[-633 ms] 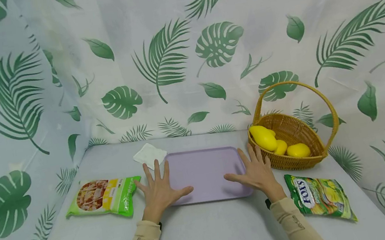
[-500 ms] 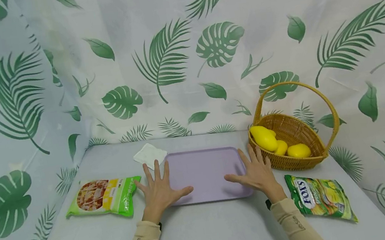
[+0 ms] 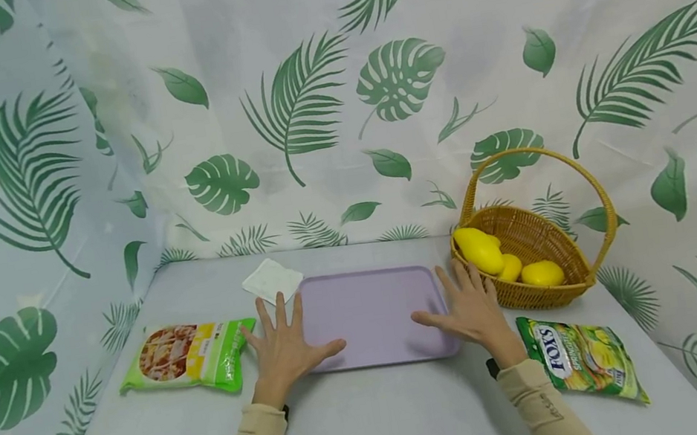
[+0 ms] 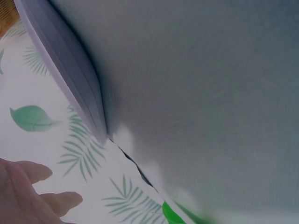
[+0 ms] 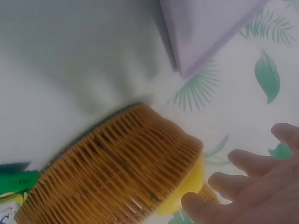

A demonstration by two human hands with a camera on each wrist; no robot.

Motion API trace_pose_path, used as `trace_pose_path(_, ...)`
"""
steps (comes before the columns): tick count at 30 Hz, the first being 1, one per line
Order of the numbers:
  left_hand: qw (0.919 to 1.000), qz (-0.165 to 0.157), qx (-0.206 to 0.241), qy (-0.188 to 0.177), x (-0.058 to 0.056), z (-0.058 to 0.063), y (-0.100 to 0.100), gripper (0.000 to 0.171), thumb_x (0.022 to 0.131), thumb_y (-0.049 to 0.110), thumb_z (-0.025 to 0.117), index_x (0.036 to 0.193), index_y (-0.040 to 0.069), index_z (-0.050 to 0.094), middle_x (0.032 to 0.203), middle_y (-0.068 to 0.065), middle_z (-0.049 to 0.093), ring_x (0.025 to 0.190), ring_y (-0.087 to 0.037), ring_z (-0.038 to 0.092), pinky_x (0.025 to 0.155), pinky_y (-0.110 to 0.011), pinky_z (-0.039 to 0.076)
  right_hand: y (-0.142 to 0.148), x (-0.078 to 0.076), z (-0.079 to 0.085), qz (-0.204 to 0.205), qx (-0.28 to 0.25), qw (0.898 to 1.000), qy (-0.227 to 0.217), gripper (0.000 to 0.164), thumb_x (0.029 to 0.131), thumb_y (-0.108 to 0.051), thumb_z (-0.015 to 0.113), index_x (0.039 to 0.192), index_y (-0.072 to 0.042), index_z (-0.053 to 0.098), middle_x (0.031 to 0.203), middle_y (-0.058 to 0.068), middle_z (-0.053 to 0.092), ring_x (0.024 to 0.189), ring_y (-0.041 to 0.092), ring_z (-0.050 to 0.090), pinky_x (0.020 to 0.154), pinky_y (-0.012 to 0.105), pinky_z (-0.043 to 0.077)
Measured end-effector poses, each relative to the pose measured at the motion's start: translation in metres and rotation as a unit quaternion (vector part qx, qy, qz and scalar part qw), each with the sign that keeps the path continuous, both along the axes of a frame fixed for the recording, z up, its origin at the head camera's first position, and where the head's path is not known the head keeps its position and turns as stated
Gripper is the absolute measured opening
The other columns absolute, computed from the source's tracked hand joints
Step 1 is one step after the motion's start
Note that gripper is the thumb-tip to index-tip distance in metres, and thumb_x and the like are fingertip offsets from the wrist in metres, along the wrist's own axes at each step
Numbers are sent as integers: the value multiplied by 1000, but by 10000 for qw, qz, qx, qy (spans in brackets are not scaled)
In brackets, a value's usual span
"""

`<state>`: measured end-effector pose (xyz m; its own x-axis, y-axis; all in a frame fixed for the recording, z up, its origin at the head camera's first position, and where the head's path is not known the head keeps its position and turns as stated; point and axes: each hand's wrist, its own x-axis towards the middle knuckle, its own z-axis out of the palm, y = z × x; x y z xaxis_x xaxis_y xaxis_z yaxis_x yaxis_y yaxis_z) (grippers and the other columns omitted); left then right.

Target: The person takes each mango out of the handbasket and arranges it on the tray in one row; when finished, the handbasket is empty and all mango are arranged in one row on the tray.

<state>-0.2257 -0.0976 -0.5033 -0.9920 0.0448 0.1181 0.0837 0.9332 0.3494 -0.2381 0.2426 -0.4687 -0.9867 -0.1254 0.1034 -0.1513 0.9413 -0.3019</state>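
My left hand [image 3: 285, 349] is spread with its fingers straight over the left edge of a lilac tray [image 3: 370, 316]. It holds nothing, and its thumb points in across the tray. Over the tray's right edge is my right hand [image 3: 473, 311], fingers also spread and holding nothing. Both hands appear raised above the table. In the right wrist view the fingers [image 5: 247, 163] are apart from the wicker basket [image 5: 117, 168] close by. That basket has a tall handle and holds several yellow fruits [image 3: 479, 250] that look like mangoes or lemons. Just beyond the left fingertips lies a white folded cloth [image 3: 272, 280].
A green food packet [image 3: 189, 355] lies left of the left hand. On the right, below the basket, lies a green FOX'S packet [image 3: 582, 358]. A leaf-print curtain [image 3: 318, 102] stands behind and left of the pale table [image 3: 379, 423].
My hands have moved slightly apart, the left a little to the left and the right a little to the right. The tray, basket and packets stay put.
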Motion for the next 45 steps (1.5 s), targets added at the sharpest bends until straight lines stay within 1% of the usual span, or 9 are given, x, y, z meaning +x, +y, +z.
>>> trace_pose_path(11,9998,50,98,150,0,-2,-5,125,64,91,62,160,19,27,169,-18,18,155,-52,-3,104,-90,5,8,-5,16,-35,22,10000,-47,111,79,-82,57,160,-13,25,168,24,12,154,53,2,116,78,9)
trace_pose_path(15,9999,35,114,105,-1,-1,-8,126,64,91,62,161,19,25,169,-19,16,155,-52,-5,104,-90,5,10,-7,20,-48,75,10000,-21,111,80,-82,56,161,-13,23,167,26,11,153,55,2,116,79,9)
trace_pose_path(21,10000,26,36,-18,-3,0,-14,126,65,93,58,162,20,21,169,-18,14,154,-52,-8,106,-89,5,14,-12,30,6,180,9997,186,107,82,-77,58,159,-10,28,165,29,15,151,58,6,114,79,13)
trace_pose_path(27,9999,-43,41,-143,2,1,-17,126,65,90,61,161,17,25,166,-18,25,152,-56,13,109,-86,11,28,-23,43,-7,76,9994,342,101,84,-73,59,158,-11,31,163,31,19,149,61,9,111,80,17)
trace_pose_path(32,9978,-136,136,-632,13,0,-16,128,64,89,64,161,17,23,161,-20,34,146,-50,31,109,-79,28,48,-41,53,-100,51,9999,120,101,87,-74,55,159,-9,27,162,33,17,148,61,9,113,79,15)
trace_pose_path(35,9958,-157,319,-839,20,-2,-15,129,64,86,68,161,15,22,155,-23,39,138,-48,40,100,-75,41,60,-53,56,-130,121,9998,-18,101,88,-75,52,159,-9,25,160,33,19,147,60,13,110,80,19)
trace_pose_path(37,9955,-198,379,-841,24,-3,-15,129,65,83,71,161,12,23,149,-26,44,133,-49,44,94,-73,46,69,-61,57,-152,118,9997,-167,100,89,-74,50,159,-9,24,160,34,20,146,60,15,109,80,20)
trace_pose_path(42,9959,-343,263,-793,31,-4,-15,127,68,75,76,159,4,24,135,-28,53,124,-46,50,90,-66,50,83,-75,57,-145,54,9971,-745,97,94,-71,46,160,-6,19,159,38,17,143,62,19,109,82,19)
trace_pose_path(45,9948,-402,251,-906,34,-7,-17,127,69,72,78,158,1,24,133,-28,53,120,-43,51,90,-66,49,88,-81,53,-109,36,9942,-1071,97,95,-71,43,160,-4,17,158,41,15,139,65,23,108,81,23)
